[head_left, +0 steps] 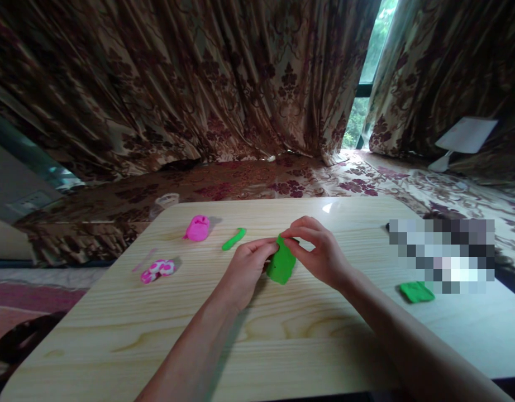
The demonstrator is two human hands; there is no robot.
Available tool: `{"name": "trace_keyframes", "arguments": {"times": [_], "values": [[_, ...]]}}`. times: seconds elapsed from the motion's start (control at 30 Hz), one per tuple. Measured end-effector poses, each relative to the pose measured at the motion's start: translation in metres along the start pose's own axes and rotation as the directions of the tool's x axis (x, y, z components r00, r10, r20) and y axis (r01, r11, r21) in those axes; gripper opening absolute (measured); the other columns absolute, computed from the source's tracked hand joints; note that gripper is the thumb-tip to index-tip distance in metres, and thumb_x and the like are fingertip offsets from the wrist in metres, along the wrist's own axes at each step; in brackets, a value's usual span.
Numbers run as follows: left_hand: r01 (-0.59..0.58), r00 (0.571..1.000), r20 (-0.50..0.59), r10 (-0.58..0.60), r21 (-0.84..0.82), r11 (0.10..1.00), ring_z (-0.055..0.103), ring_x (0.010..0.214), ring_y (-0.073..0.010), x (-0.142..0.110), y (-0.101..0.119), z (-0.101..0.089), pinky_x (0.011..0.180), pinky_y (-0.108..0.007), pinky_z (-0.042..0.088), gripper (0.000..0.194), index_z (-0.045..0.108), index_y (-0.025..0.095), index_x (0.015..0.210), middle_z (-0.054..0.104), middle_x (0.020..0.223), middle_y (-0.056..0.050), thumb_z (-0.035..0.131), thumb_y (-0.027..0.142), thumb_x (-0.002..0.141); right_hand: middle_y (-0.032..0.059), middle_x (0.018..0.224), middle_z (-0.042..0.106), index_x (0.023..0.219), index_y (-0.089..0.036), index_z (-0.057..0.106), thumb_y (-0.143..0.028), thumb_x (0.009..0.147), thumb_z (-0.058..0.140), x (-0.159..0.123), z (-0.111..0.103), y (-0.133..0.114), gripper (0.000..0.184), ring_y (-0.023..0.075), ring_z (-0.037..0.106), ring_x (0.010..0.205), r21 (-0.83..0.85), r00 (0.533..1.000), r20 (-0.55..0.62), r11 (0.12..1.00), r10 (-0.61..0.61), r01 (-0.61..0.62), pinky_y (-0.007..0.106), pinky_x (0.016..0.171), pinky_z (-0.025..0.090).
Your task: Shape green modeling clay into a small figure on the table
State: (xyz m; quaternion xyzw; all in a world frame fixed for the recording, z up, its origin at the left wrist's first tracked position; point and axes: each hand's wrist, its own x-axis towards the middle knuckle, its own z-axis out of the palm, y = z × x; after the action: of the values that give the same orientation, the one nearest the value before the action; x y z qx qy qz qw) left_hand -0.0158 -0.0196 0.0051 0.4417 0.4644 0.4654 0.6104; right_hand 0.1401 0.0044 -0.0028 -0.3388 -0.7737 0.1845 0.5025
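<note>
left hand (248, 269), right hand (323, 254) pinch green sheet (282, 267); edge part-covered; pixelated patch (446, 254) unreadable

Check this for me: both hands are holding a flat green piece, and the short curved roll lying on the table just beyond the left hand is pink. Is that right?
Not quite: the short curved roll is green, not pink, as the head view shows. It does lie on the table just beyond the left hand, and both hands are holding the flat green piece.

1 head-worn view looks forward and down across the table (282, 329).
</note>
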Motion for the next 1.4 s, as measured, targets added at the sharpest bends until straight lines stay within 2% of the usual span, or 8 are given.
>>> {"name": "trace_keyframes", "arguments": {"times": [0.13,0.43,0.67,0.8,1.03,1.23,1.3,1.4], "values": [[-0.028,1.0,-0.002,0.029,0.046,0.999,0.059,0.074,-0.0153,0.001,-0.002,0.001,0.068,-0.025,0.041,0.029,0.069,0.013,0.095,0.069,0.082,-0.006,0.059,0.029,0.072,0.0061,0.096,0.057,0.105,-0.023,0.063,-0.018,0.078,0.059,0.0,0.001,0.002,0.027,0.018,0.053,0.093,-0.016,1.0,-0.004,1.0,-0.002,0.002,0.034,0.083,0.044],[-0.047,0.999,0.028,0.041,0.235,0.971,0.049,0.057,-0.008,0.002,-0.005,-0.008,0.053,-0.02,0.033,0.022,0.066,0.013,0.077,0.061,0.068,-0.001,0.066,0.033,0.068,0.002,0.078,0.06,0.083,-0.016,0.062,-0.018,0.078,0.056,0.001,-0.001,0.003,0.008,0.012,0.058,0.071,0.191,0.973,0.021,0.954,0.232,-0.232,0.024,0.064,0.047],[-0.033,0.999,0.008,0.032,0.07,0.997,0.056,0.069,-0.0124,0.002,-0.002,-0.006,0.064,-0.022,0.041,0.027,0.069,0.014,0.087,0.066,0.079,-0.004,0.066,0.035,0.069,0.003,0.081,0.062,0.089,-0.015,0.066,-0.021,0.08,0.052,0.001,-0.004,0.001,0.017,0.0122,0.056,0.075,0.237,0.956,0.136,0.929,0.259,-0.285,0.023,0.064,0.045],[0.047,0.999,0.015,-0.046,-0.056,0.997,0.058,0.072,-0.0148,0.003,0.001,-0.009,0.062,-0.024,0.043,0.036,0.067,0.016,0.093,0.067,0.084,-0.006,0.059,0.045,0.073,0.0024,0.076,0.063,0.087,-0.014,0.065,-0.024,0.079,0.052,0.002,-0.003,0.005,0.018,0.0109,0.055,0.068,0.31,0.923,0.1,0.869,0.372,-0.384,0.022,0.059,0.042],[0.173,0.959,0.219,-0.18,0.053,0.984,0.056,0.059,-0.0113,0.0,-0.008,-0.007,0.055,-0.021,0.04,0.028,0.068,0.012,0.08,0.065,0.07,-0.005,0.07,0.035,0.065,0.005,0.079,0.065,0.097,-0.013,0.063,-0.029,0.077,0.056,0.016,-0.022,0.001,0.027,0.012,0.057,0.068,0.27,0.919,0.142,0.879,0.368,-0.394,0.024,0.06,0.045],[-0.008,0.982,-0.182,-0.044,-0.271,0.963,0.059,0.059,-0.0121,0.013,0.009,-0.02,0.054,-0.023,0.044,0.02,0.064,0.015,0.083,0.066,0.072,-0.003,0.065,0.029,0.069,0.0036,0.071,0.065,0.092,-0.014,0.065,-0.032,0.076,0.057,0.022,-0.079,-0.012,0.026,0.0125,0.057,0.06,0.032,0.918,-0.046,0.919,0.394,-0.393,0.026,0.057,0.047],[-0.14,0.949,-0.316,0.009,-0.394,0.908,0.06,0.059,-0.0121,0.018,0.031,-0.032,0.057,-0.025,0.046,0.015,0.063,0.016,0.086,0.066,0.074,-0.003,0.058,0.024,0.074,0.0035,0.069,0.065,0.091,-0.014,0.066,-0.03,0.077,0.056,0.018,-0.067,-0.009,0.024,0.0127,0.056,0.058,-0.034,0.924,0.045,0.925,0.38,-0.379,0.026,0.056,0.047],[-0.271,0.917,-0.392,0.078,-0.466,0.842,0.061,0.063,-0.0118,0.024,0.064,-0.047,0.061,-0.026,0.048,0.016,0.063,0.016,0.089,0.067,0.077,-0.003,0.053,0.018,0.077,0.007,0.086,0.067,0.095,-0.015,0.066,-0.022,0.081,0.048,0.019,-0.014,0.002,0.024,0.0153,0.06,0.075,-0.155,0.949,0.169,0.958,0.265,-0.239,0.028,0.07,0.048]]}}
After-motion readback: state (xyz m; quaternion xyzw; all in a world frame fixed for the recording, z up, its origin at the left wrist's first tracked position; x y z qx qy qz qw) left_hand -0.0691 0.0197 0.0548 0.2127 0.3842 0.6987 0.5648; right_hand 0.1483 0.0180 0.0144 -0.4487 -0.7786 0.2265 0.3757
